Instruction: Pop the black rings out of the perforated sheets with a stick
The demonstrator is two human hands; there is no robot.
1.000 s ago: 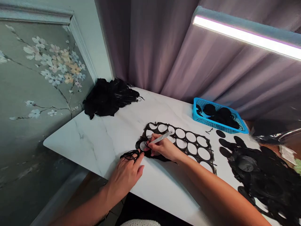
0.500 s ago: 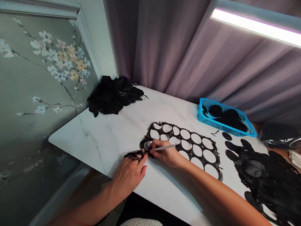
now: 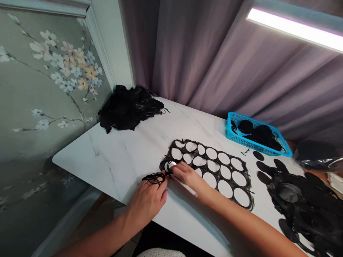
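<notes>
A black rubbery sheet (image 3: 219, 171) with rows of round holes lies flat on the white marbled table. My left hand (image 3: 150, 196) is at its near left corner, fingers bent, with a bundle of thin black rings (image 3: 154, 177) looped about them. Against the same corner rests my right hand (image 3: 189, 178), its fingers pinched close to the left fingertips. It grips a slim white pen-like tool (image 3: 189, 188), whose rear end slants down toward me. The tool's tip and the exact fingertip contact are hidden. Thin black loops circle the corner hole by the right fingertips.
A crumpled black heap (image 3: 131, 107) sits at the back left corner. Black pieces fill a blue basket (image 3: 258, 145) at the back right. A pile of black discs and sheets (image 3: 305, 203) covers the right side. A lit lamp (image 3: 294, 28) hangs above.
The tool has swung in my right hand: its rear end pointed away to the right and now points down toward me. My left hand has barely moved.
</notes>
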